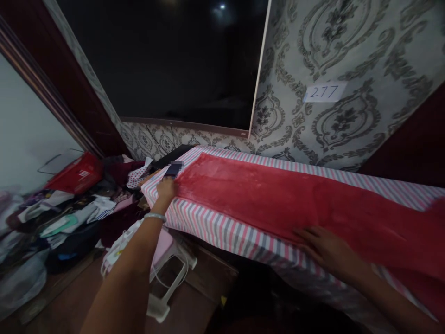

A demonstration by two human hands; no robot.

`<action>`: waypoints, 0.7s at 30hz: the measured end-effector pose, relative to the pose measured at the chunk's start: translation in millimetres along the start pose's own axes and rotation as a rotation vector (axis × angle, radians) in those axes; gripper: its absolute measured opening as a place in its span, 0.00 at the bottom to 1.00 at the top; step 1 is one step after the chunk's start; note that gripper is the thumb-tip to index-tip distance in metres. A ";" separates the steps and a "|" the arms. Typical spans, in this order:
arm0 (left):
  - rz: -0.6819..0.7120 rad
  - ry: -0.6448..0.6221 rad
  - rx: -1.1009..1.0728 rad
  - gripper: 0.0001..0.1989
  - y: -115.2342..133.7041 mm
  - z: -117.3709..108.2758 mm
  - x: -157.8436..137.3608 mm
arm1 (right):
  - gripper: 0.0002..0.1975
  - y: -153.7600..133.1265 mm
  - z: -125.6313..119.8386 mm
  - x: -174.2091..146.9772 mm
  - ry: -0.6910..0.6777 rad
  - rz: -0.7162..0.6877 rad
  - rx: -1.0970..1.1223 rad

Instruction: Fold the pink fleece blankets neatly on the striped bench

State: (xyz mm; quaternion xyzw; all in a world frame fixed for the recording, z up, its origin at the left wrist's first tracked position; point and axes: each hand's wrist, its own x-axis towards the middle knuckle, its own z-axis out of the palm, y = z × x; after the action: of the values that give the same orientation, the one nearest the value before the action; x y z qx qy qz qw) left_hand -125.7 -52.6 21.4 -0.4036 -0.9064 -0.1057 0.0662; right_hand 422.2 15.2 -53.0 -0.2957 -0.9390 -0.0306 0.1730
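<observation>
A long red cloth (250, 195) lies spread along a table covered with a striped cloth (208, 225) in pink, grey and white. My left hand (167, 188) is at the left end of the red cloth, touching its edge. Its fingers are foreshortened and blurred, so their grip does not show; a pale bangle (155, 216) circles the wrist. Just beyond that hand lies a small dark flat object (174, 170), partly pixelated. My right hand (318, 243) rests on the front edge of the red cloth, fingers stretched out and holding nothing.
Behind the table hangs a large dark screen (181, 60) on patterned wallpaper, beside a paper marked 277 (325, 91). At left are heaped clothes (83, 215) and a red basket (78, 174). A white-legged stool (172, 290) stands below the table's left end.
</observation>
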 end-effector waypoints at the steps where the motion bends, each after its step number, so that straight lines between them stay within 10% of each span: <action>1: 0.034 0.038 0.009 0.19 8.3 -1.2 -4.5 | 0.19 -1.7 -5.9 8.1 -0.004 0.025 0.019; 10: 0.370 0.028 0.018 0.36 95.7 31.3 -54.8 | 0.28 -24.9 19.8 103.1 -0.089 -0.053 0.080; 21: 0.417 -0.001 -0.007 0.35 93.2 64.0 -77.6 | 0.26 -7.7 22.6 164.7 -0.243 0.029 0.209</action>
State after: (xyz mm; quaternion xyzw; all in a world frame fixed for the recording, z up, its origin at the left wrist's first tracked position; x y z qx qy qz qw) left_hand -6.7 -31.9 -43.7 -0.5826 -0.8030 -0.0929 0.0849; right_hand 284.9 102.2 -17.3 -0.2912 -0.9467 0.1058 0.0883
